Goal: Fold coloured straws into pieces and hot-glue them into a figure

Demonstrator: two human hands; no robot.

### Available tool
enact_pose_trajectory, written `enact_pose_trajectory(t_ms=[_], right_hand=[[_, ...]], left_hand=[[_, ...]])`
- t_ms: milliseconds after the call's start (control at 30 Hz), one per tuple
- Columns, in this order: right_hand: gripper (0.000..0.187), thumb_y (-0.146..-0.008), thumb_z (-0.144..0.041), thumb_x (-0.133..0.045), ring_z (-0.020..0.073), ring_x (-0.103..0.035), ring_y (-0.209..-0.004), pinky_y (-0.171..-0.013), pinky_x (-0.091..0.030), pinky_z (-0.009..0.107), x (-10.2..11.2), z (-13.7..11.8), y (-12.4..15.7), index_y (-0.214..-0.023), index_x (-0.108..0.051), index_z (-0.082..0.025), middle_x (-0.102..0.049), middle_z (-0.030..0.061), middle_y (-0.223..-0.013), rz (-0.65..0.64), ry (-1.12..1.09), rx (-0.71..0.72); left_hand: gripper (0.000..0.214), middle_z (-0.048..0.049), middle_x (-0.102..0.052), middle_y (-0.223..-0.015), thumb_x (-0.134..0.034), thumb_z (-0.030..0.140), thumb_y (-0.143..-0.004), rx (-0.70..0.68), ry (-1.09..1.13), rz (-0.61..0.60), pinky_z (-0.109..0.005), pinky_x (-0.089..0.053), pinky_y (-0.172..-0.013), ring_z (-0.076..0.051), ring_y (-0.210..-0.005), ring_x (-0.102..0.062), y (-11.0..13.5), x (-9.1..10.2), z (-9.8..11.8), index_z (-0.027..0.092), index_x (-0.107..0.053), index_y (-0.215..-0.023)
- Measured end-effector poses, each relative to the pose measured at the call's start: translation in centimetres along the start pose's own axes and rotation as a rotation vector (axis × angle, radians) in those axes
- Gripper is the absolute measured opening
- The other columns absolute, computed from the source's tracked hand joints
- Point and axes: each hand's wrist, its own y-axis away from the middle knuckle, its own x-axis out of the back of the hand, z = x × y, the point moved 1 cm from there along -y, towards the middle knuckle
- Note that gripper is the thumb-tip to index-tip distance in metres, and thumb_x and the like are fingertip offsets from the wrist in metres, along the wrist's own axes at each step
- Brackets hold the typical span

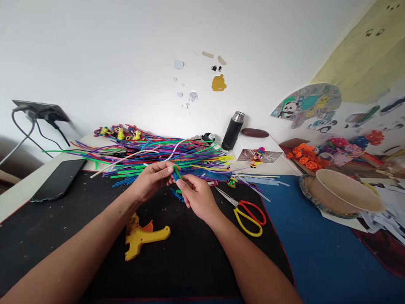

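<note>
My left hand [158,175] and my right hand [198,192] meet in the middle, over the near edge of the pile. Both pinch a small green and blue pipe-cleaner piece [176,172] between thumb and fingers. Just below it, more blue and green bits [177,194] lie on the black mat, partly covered by my fingers. A white pipe cleaner [174,148] curves up behind my left hand; whether it is held, I cannot tell. To the right of my right hand, scissors [242,209] with one red and one yellow handle lie with blades slightly apart.
A heap of coloured pipe cleaners [152,154] spreads along the back. A yellow glue gun [142,236] lies near my left forearm. Around the edges are a phone [60,179], a black flask [233,131], a small figure [257,157] and a beige bowl [348,190].
</note>
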Motion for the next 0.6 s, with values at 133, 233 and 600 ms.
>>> enact_pose_trajectory(t_ms=[133, 233, 600], right_hand=[[0.037, -0.097, -0.054, -0.063, 0.0094, -0.04, -0.043, -0.044, -0.031, 0.024, 0.0, 0.1, 0.0, -0.098, -0.071, -0.018, -0.047, -0.0079, -0.055, 0.008, 0.002, -0.008], [0.036, -0.098, -0.053, -0.062, 0.0099, -0.04, -0.043, -0.044, -0.032, 0.024, 0.1, 0.3, -0.1, -0.098, -0.073, -0.018, -0.047, -0.0074, -0.054, 0.012, 0.018, -0.007], [0.044, -0.098, -0.062, -0.061, 0.0176, -0.048, -0.05, -0.051, -0.037, 0.028, 0.2, 1.4, -0.2, -0.104, -0.081, -0.024, -0.045, -0.0037, -0.051, 0.039, 0.117, -0.008]], left_hand=[[0.038, -0.0055, -0.071, -0.064, -0.096, 0.049, -0.069, 0.003, -0.03, 0.036, -0.023, -0.046, -0.057, -0.014, -0.059, -0.06, -0.1, -0.1, 0.0, 0.015, -0.084, -0.08], [0.036, -0.0067, -0.072, -0.064, -0.095, 0.048, -0.071, -0.01, -0.063, 0.05, -0.024, -0.045, -0.056, -0.014, -0.058, -0.061, -0.1, -0.2, 0.0, 0.015, -0.083, -0.078], [0.032, -0.0054, -0.07, -0.061, -0.094, 0.043, -0.073, 0.017, 0.05, 0.014, -0.025, -0.047, -0.056, -0.015, -0.056, -0.062, -0.1, -0.1, -0.5, 0.013, -0.083, -0.08]])
